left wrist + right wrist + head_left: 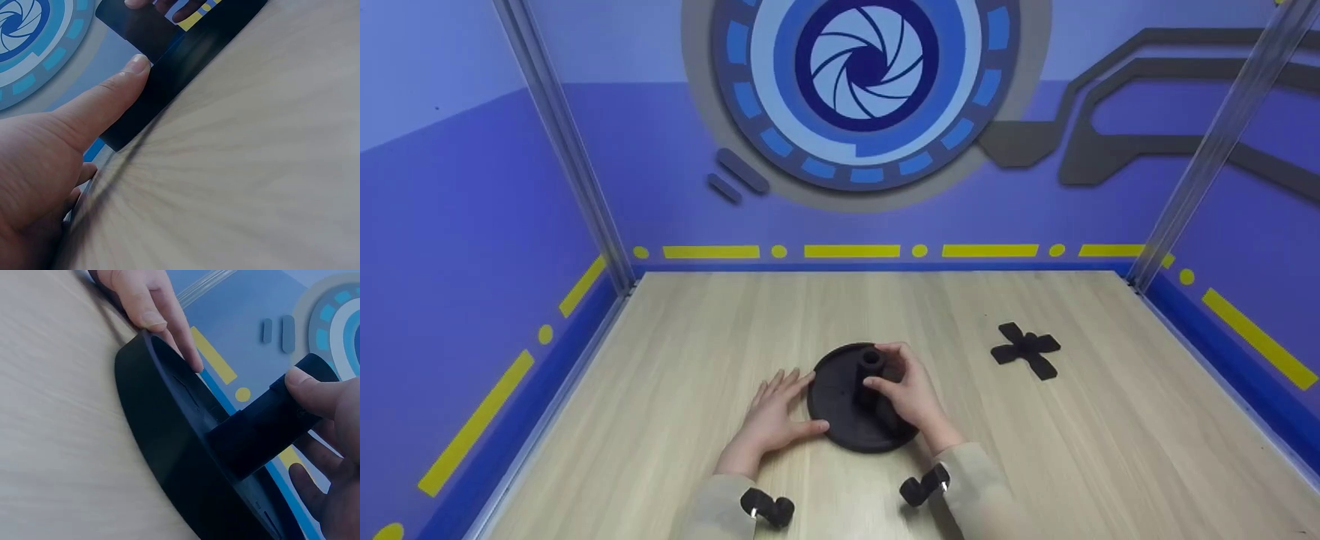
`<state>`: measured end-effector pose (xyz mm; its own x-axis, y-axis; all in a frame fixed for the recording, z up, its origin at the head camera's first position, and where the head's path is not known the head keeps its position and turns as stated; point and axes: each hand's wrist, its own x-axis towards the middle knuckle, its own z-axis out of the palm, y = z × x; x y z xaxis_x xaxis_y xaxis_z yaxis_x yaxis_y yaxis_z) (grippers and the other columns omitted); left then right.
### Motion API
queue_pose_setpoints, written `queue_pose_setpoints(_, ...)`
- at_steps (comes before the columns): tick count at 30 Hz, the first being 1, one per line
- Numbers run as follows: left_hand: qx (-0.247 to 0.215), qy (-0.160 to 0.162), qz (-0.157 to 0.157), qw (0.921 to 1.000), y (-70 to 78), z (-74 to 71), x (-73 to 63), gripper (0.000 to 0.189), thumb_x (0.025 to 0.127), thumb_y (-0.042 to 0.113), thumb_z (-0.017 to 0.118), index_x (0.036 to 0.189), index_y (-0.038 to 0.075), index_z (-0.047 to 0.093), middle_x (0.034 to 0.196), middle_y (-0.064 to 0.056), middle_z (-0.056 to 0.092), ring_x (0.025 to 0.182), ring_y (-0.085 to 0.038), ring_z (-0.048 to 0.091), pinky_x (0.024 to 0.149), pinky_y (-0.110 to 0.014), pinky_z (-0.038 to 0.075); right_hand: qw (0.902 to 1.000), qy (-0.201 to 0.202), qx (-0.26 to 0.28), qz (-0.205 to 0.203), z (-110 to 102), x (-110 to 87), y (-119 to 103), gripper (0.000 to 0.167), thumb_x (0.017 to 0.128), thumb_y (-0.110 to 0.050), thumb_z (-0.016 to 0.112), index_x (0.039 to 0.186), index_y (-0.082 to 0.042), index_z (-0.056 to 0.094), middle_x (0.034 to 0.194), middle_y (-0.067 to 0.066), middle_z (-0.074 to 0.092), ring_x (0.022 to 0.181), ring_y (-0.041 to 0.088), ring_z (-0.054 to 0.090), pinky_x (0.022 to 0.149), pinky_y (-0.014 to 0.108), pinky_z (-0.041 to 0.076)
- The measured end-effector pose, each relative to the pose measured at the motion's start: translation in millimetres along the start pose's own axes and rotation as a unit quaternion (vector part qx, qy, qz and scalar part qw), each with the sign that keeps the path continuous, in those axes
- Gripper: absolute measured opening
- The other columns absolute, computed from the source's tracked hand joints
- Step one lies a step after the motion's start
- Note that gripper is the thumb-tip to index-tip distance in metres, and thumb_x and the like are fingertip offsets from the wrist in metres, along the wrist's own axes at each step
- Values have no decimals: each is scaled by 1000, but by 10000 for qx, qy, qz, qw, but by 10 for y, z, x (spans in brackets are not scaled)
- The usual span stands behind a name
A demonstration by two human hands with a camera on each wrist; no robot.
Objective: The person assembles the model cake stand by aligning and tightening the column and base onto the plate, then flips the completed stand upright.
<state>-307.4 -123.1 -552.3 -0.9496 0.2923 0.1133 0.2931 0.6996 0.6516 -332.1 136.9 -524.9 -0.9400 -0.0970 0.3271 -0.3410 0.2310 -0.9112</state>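
Observation:
A round black base with a raised rim lies flat on the table. From about its middle a hollow black tube stands upright, its round opening facing up. My right hand pinches the tube near its top, thumb on the near side and fingers behind. In the right wrist view the tube meets the dish-like floor of the base. At the base's left edge my left hand rests with fingers spread and fairly straight, thumb and index fingertip touching the rim.
A black four-bladed propeller lies on the wooden table to the right, beyond the right hand. Blue printed walls and metal corner posts enclose the table at the back and sides. Each sleeve carries a small black wrist device.

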Motion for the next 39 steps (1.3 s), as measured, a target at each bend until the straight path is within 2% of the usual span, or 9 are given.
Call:
queue_pose_setpoints(5, -10, 19, 19, 10000, 7, -4, -1, 93, 80, 56, 82, 156, 16, 46, 165, -23, 35, 157, -46, 20, 131, -63, 8, 9993, 216, -271, -109, 32, -22, 22, 51, 80, -8, 87, 122, -5, 58, 124, 13, 71, 118, 29, 66, 106, 30, 50)
queue_pose_setpoints(11, -1, 15, 18, 10000, 9, -4, -2, 94, 80, 57, 82, 156, 16, 46, 165, -23, 35, 158, -46, 20, 131, -63, 7, 9958, 417, -731, -350, 74, -45, 35, 54, 79, -13, 88, 121, -8, 54, 120, 11, 71, 114, 29, 67, 104, 35, 50)
queue_pose_setpoints(15, -33, -31, -15, 10000, 11, -4, -3, 93, 80, 55, 82, 157, 17, 45, 166, -22, 34, 158, -46, 18, 131, -62, 6, 9955, 398, -774, -381, 74, -36, 44, 57, 79, -15, 89, 122, -7, 53, 118, 11, 69, 113, 28, 65, 102, 34, 50)
queue_pose_setpoints(19, -25, -39, -10, 10000, 7, -1, -2, 93, 80, 55, 82, 157, 17, 45, 166, -22, 34, 158, -46, 19, 131, -62, 7, 9997, 23, -189, -170, 11, -10, 38, 60, 86, -14, 83, 135, -3, 52, 132, 16, 66, 126, 32, 60, 109, 32, 49)
queue_pose_setpoints(23, -15, -32, -6, 10000, 1, -2, 0, 94, 80, 56, 82, 156, 17, 46, 165, -22, 35, 158, -46, 19, 131, -62, 8, 9961, -582, 660, -28, -75, 19, 28, 59, 97, -9, 70, 149, 3, 45, 149, 21, 57, 143, 34, 49, 115, 21, 42)
queue_pose_setpoints(28, -11, -28, -2, 10000, -4, -5, 3, 94, 80, 57, 82, 156, 16, 46, 165, -23, 35, 158, -46, 20, 131, -62, 8, 9880, -1199, 967, -148, -129, 24, 26, 57, 100, -6, 63, 150, 8, 42, 153, 26, 51, 141, 15, 52, 112, 11, 40)
queue_pose_setpoints(30, -12, -38, -7, 10000, -3, -5, 3, 94, 80, 56, 82, 156, 16, 45, 165, -22, 34, 158, -46, 19, 131, -62, 8, 9880, -1236, 914, -144, -131, 24, 21, 55, 100, -6, 63, 150, 8, 44, 152, 26, 52, 137, 8, 54, 111, 11, 41)
queue_pose_setpoints(33, -20, -51, -19, 10000, -1, -5, 2, 94, 80, 56, 82, 157, 17, 45, 166, -22, 34, 158, -46, 19, 131, -61, 7, 9908, -1107, 785, 2, -126, 24, 6, 52, 98, -5, 65, 148, 4, 49, 150, 24, 56, 133, 8, 56, 112, 17, 43)
queue_pose_setpoints(39, -26, -31, -8, 10000, 3, -4, 0, 94, 80, 56, 82, 156, 17, 46, 165, -23, 34, 158, -46, 19, 131, -62, 7, 9955, -734, 556, 215, -102, 29, -9, 49, 94, -1, 69, 141, 2, 57, 140, 23, 63, 129, 24, 60, 114, 39, 48)
